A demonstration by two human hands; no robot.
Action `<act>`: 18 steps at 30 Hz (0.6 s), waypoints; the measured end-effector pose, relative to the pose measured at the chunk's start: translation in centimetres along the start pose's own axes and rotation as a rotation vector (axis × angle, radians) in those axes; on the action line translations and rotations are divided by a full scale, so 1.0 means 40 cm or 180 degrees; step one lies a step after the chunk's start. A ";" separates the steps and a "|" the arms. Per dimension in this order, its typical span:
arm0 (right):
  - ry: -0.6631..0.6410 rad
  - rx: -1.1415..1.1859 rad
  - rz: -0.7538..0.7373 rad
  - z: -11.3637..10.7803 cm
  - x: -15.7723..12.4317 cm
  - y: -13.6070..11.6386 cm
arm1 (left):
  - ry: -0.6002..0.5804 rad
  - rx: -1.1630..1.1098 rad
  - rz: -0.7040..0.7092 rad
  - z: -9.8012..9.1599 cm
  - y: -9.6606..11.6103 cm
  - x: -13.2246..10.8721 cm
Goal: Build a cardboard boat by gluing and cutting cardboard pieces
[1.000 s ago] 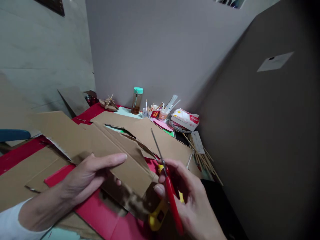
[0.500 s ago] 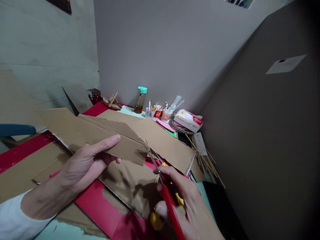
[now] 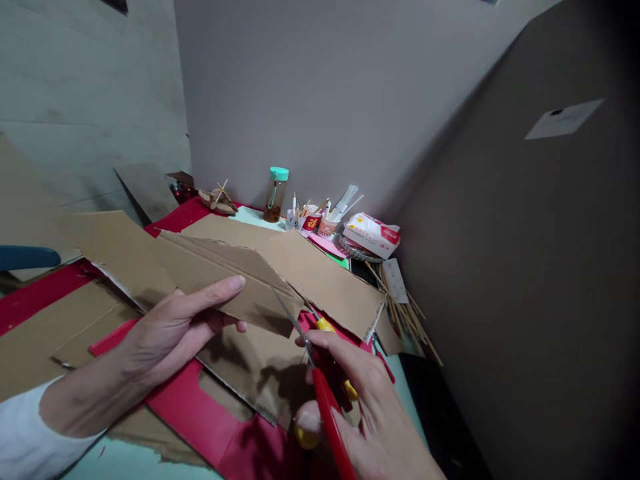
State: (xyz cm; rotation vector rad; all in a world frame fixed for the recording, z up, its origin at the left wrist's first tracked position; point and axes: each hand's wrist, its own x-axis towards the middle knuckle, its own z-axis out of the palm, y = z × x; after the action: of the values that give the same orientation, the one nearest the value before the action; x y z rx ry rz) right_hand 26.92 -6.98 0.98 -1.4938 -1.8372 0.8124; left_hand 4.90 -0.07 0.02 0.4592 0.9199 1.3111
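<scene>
A folded strip of brown cardboard (image 3: 250, 295) is pinched in my left hand (image 3: 185, 327), thumb on top and fingers beneath. My right hand (image 3: 350, 400) grips red-handled scissors (image 3: 327, 413). Their thin metal blades reach over the strip's right end; whether the lower blade lies under it I cannot tell. Below the strip lies a larger cardboard piece (image 3: 240, 363). Under that shows red card (image 3: 200, 427) with a cut-out. A yellow-handled tool (image 3: 325, 325) lies behind my right hand, partly hidden by it.
At the back stand a bottle with a turquoise lid (image 3: 275, 197), paper cups (image 3: 327, 227) of sticks and strips, and a tissue pack (image 3: 373, 233). Thin wooden sticks (image 3: 405, 310) lie at the right, beside the wall. Another cardboard sheet (image 3: 320, 277) lies behind the strip.
The scissors have moved left, and their blades now overlap the right end of the cardboard strip. My left hand keeps the same hold. The whole view has shifted slightly.
</scene>
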 end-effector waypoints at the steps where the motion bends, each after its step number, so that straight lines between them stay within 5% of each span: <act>1: 0.0022 0.0034 -0.0022 0.001 -0.001 0.003 | -0.0032 0.0091 -0.0041 0.001 0.001 -0.002; 18: -0.0102 -0.0203 -0.0251 -0.004 -0.004 0.047 | -0.0163 0.0087 -0.0043 0.000 -0.003 -0.003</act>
State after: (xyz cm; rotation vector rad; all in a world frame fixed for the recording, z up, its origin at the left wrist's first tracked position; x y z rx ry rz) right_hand 28.19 -6.80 -0.38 -1.4452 -1.9493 0.7506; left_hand 4.97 -0.22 -0.04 0.5048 0.8976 1.2702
